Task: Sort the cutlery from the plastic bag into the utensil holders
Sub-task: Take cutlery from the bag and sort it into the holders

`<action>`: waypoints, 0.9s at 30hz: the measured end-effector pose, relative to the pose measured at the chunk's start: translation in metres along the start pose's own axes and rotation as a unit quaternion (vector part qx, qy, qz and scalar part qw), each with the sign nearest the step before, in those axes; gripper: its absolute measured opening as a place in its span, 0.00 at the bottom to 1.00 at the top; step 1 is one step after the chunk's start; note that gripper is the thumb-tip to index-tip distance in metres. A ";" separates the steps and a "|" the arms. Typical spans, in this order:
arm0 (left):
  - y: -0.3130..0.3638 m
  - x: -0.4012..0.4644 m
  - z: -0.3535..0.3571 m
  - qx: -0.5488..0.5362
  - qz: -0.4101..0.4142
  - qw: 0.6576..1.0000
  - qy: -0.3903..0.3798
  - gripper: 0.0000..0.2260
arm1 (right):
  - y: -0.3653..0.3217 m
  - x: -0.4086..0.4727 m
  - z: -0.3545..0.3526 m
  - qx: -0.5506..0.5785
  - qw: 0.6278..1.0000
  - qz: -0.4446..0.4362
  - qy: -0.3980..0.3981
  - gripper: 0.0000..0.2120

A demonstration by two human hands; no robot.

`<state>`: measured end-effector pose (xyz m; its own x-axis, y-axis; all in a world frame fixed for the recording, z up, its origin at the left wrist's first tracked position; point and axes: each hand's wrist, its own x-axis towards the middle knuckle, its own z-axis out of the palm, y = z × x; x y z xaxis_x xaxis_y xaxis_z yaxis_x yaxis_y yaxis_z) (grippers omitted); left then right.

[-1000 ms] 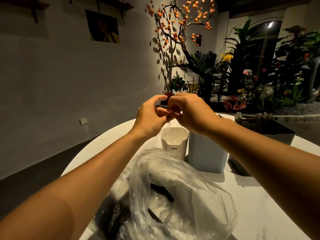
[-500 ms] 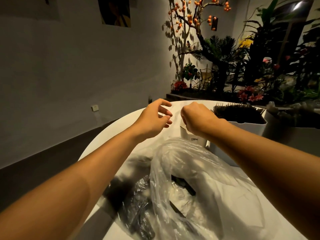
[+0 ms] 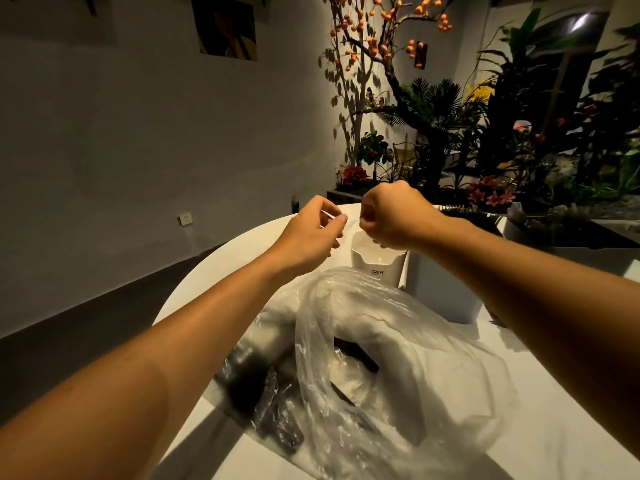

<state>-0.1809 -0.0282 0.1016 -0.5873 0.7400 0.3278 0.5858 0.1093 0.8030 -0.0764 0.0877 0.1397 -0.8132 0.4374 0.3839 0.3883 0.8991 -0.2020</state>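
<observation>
A dim room with a grey wall on the left and a bed of leafy plants far right; before me a round white table; near me the crumpled clear plastic bag lies glossy, with dark cutlery showing through its left side; beyond it stands a smooth white utensil holder, a taller grey box just right of it; my left hand pinches something thin and pale; my right hand, fingers curled, hovers over the holder; whether it grips anything I cannot tell.
</observation>
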 end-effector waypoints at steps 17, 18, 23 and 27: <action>0.019 -0.128 0.017 0.323 0.022 0.917 -0.232 0.12 | -0.026 -0.126 -0.005 0.073 0.928 0.061 -0.361 0.12; 0.013 -0.134 0.017 0.372 0.028 0.896 -0.240 0.13 | -0.028 -0.130 0.004 0.046 0.926 0.055 -0.370 0.12; -0.002 -0.152 -0.001 0.491 0.093 0.856 -0.136 0.11 | -0.045 -0.146 0.020 0.001 0.946 -0.002 -0.325 0.11; 0.000 -0.168 -0.013 0.522 0.055 0.842 -0.127 0.09 | -0.068 -0.150 0.036 -0.052 0.956 -0.054 -0.283 0.14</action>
<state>-0.0895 -0.1615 0.0530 -0.4367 0.8873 0.1483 0.8783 0.4562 -0.1435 0.0036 -0.0392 0.0630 -0.9441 0.2898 -0.1571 0.3056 0.9482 -0.0869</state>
